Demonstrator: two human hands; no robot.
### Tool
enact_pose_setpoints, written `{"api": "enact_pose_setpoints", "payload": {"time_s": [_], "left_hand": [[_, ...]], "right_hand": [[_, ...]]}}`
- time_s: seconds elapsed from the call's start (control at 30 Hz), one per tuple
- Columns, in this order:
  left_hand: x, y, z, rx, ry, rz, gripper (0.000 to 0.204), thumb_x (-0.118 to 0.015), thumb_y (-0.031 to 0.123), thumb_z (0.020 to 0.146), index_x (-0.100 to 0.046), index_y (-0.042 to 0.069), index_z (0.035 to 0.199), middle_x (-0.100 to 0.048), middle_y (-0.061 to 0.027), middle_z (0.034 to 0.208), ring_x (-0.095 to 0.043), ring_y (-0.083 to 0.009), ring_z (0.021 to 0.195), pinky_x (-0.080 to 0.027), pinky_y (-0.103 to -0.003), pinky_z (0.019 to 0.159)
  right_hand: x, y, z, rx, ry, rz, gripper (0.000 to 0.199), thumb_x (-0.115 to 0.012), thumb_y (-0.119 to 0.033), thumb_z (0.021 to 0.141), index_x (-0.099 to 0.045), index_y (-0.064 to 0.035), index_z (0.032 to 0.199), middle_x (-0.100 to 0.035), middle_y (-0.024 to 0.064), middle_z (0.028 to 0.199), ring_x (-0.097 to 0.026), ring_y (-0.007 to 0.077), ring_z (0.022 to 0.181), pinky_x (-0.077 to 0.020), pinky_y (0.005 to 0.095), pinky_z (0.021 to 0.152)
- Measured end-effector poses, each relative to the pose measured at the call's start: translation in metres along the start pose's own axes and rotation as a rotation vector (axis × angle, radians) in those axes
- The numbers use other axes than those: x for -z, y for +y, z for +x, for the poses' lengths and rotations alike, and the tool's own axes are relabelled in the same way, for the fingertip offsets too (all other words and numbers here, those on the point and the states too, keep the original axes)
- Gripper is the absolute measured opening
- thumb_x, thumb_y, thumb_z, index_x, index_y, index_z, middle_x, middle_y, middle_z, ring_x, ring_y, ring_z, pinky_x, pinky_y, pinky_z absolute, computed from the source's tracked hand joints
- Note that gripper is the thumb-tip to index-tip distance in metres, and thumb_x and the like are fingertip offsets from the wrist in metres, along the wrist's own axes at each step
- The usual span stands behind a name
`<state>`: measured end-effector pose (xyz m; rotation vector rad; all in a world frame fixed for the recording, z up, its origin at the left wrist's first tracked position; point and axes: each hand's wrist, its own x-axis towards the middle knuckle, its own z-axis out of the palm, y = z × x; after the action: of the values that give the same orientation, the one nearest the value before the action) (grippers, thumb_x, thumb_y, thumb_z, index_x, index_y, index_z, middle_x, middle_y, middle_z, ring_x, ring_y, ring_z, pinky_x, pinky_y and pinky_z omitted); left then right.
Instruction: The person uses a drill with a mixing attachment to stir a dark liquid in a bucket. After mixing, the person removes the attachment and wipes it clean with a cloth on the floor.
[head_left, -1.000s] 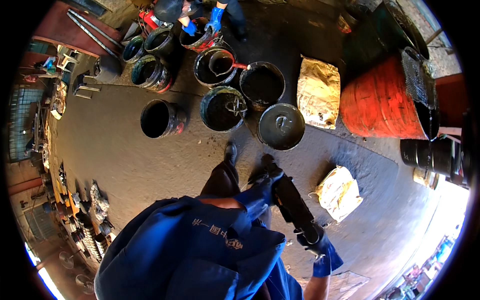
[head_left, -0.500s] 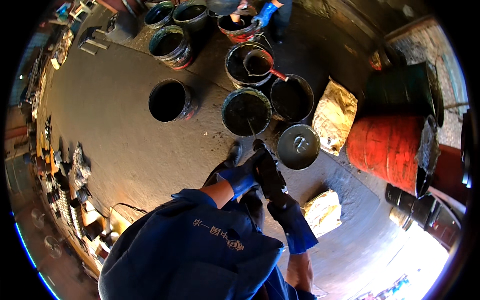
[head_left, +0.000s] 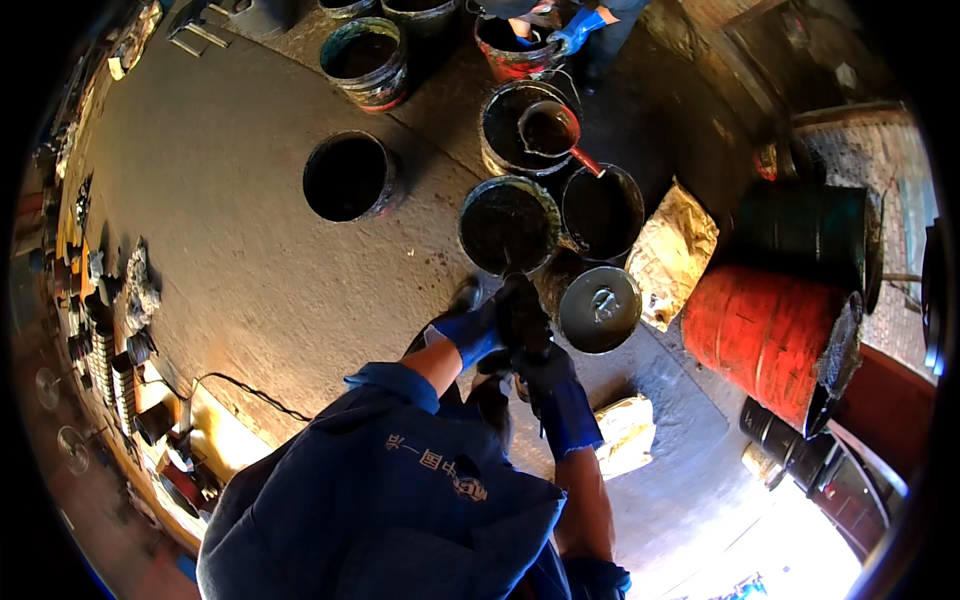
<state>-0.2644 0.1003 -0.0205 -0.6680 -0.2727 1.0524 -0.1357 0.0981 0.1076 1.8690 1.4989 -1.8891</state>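
Observation:
My left hand, in a blue glove with dark stains, is closed around the front of a dark handheld power mixer. Its thin shaft runs into an open bucket of dark, thick material just beyond my feet. Farther back along the same tool, my gloved right hand grips the rear, its fingers mostly lost in shadow. The shaft's lower end is hidden in the bucket. Right of the tool stands a bucket of smooth grey liquid with a pale lump in it.
A red-handled dipper rests over another bucket. Ahead, a co-worker's blue-gloved hand is at a red bucket. On the right lie a paper sack and a red drum. A dark bucket stands left.
My right hand has come left and forward, and the mixer is turned more in line with the bucket. The whole view has shifted a little. Both hands keep their grip.

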Motion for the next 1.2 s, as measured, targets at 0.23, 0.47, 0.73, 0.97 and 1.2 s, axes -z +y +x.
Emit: {"api": "enact_pose_setpoints", "payload": {"time_s": [0.23,0.47,0.73,0.97,1.2], "left_hand": [[-0.039,0.016,-0.01,0.046,-0.024,0.182,0.044,-0.048,0.05,0.098,-0.036,0.025,0.064,-0.029,0.0024,0.058,-0.033,-0.0153,0.049,-0.028,-0.035,0.048],[-0.047,0.004,-0.009,-0.13,0.588,0.332,0.038,-0.053,0.046,0.099,-0.047,0.019,0.074,-0.039,0.0006,0.06,-0.041,-0.0193,0.053,-0.036,-0.036,0.05],[-0.031,0.014,-0.021,0.023,0.169,0.299,0.042,-0.05,0.047,0.102,-0.04,0.02,0.071,-0.032,0.0026,0.061,-0.036,-0.0148,0.053,-0.032,-0.034,0.051],[-0.016,0.025,-0.012,0.074,0.211,0.251,0.047,-0.051,0.054,0.099,-0.04,0.02,0.069,-0.032,0.0019,0.06,-0.033,-0.0157,0.05,-0.03,-0.034,0.049],[0.0,0.032,-0.005,0.174,-0.114,0.183,0.048,-0.05,0.056,0.098,-0.04,0.019,0.069,-0.033,0.0016,0.057,-0.034,-0.0142,0.047,-0.03,-0.034,0.046]], "right_hand": [[-0.015,-0.024,0.014,-0.142,-0.017,0.123,0.031,-0.083,-0.029,0.079,-0.073,-0.0054,0.097,-0.073,0.0043,0.082,-0.068,0.0151,0.073,-0.055,0.0312,0.067],[-0.027,0.031,0.024,-0.095,-0.111,0.419,0.022,-0.08,-0.023,0.081,-0.072,-0.0068,0.093,-0.067,0.0042,0.072,-0.064,0.0154,0.064,-0.0519,0.0318,0.059],[-0.03,0.025,0.021,-0.099,-0.022,0.187,0.033,-0.084,-0.024,0.08,-0.072,-0.0043,0.104,-0.072,0.0057,0.087,-0.066,0.0135,0.073,-0.054,0.0304,0.065],[-0.022,-0.007,0.014,-0.125,-0.018,0.328,0.039,-0.085,-0.03,0.079,-0.07,-0.005,0.105,-0.071,0.0052,0.084,-0.066,0.0138,0.071,-0.0543,0.032,0.063],[-0.02,0.0,0.027,-0.107,-0.021,0.074,0.042,-0.084,-0.036,0.075,-0.07,-0.007,0.103,-0.07,0.0043,0.08,-0.067,0.0144,0.068,-0.0541,0.0324,0.061]]}}
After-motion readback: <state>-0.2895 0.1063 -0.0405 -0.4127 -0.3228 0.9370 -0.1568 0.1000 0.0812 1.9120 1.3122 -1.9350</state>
